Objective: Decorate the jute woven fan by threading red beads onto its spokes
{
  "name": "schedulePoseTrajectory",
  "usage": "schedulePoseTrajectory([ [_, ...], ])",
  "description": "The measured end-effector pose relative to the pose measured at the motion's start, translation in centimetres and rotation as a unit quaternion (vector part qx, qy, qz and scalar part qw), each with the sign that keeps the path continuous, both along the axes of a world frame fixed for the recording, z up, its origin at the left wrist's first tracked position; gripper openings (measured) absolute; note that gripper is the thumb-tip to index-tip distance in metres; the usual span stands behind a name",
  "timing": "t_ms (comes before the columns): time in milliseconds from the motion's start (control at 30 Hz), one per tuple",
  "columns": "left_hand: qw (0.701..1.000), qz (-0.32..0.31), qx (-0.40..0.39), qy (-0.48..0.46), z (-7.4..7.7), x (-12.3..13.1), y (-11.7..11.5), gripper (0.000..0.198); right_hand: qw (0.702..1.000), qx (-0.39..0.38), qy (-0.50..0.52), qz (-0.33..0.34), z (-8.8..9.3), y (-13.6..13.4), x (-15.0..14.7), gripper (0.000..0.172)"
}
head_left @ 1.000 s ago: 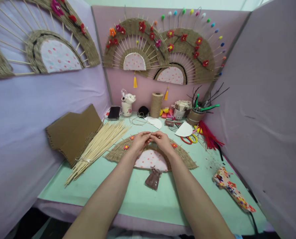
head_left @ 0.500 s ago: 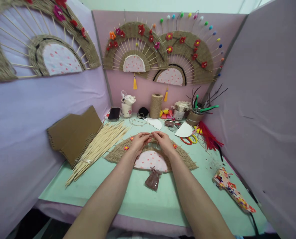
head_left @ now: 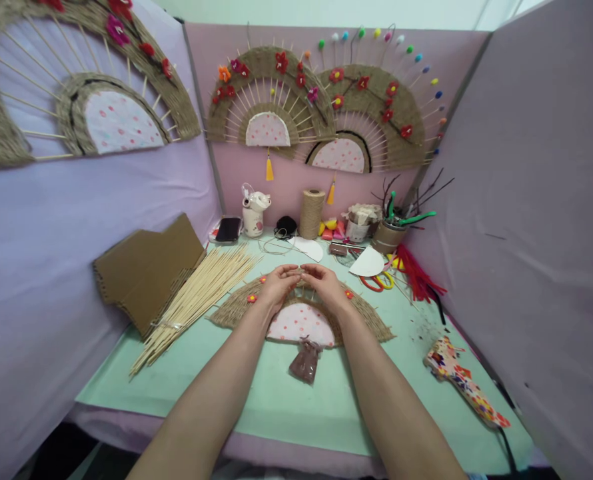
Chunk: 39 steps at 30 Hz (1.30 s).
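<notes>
A twine-woven fan [head_left: 371, 319] with small red flowers and a spotted half-round centre [head_left: 301, 323] lies flat on the table. Over its upper middle, my left hand [head_left: 280, 283] and my right hand [head_left: 322, 283] meet at the fingertips. Both have their fingers closed in a pinch. Whatever sits between them is too small to make out. The hands cover part of the woven band. A small brown pouch [head_left: 304, 361] rests against the fan's lower edge, between my forearms.
Left of the fan lie a bundle of thin sticks [head_left: 191, 310] and bent cardboard [head_left: 146, 267]. Behind stand a twine spool [head_left: 311, 215] and a pot with green-handled pliers [head_left: 389, 235]. Scissors [head_left: 379, 281] and a flower-patterned glue gun [head_left: 464, 380] are at right. Finished fans [head_left: 401, 107] hang behind.
The fingertips of both hands have shifted very slightly while staying together above the fan. The whole view has drifted a little; the other things lie as before.
</notes>
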<state>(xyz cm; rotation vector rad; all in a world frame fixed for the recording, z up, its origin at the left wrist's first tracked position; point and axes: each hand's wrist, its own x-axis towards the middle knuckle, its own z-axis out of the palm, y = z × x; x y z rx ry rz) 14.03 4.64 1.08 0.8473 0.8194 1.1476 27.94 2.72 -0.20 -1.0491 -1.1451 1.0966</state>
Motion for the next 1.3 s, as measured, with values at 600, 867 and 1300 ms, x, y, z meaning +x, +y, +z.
schedulePoseTrajectory([
  [600,0.992,-0.094,-0.052,-0.068,0.5,-0.4,-0.2,0.020,0.999,-0.022,0.011,0.038,1.1,-0.4,0.5,0.034],
  [867,1.000,-0.021,-0.004,-0.016,0.6,0.5,-0.1,0.023,0.999,-0.021,0.006,0.026,1.1,-0.2,0.6,0.036],
  [1300,0.999,0.033,0.021,0.006,0.3,0.4,0.1,0.050,0.999,-0.027,-0.019,-0.030,0.6,0.2,1.2,0.037],
])
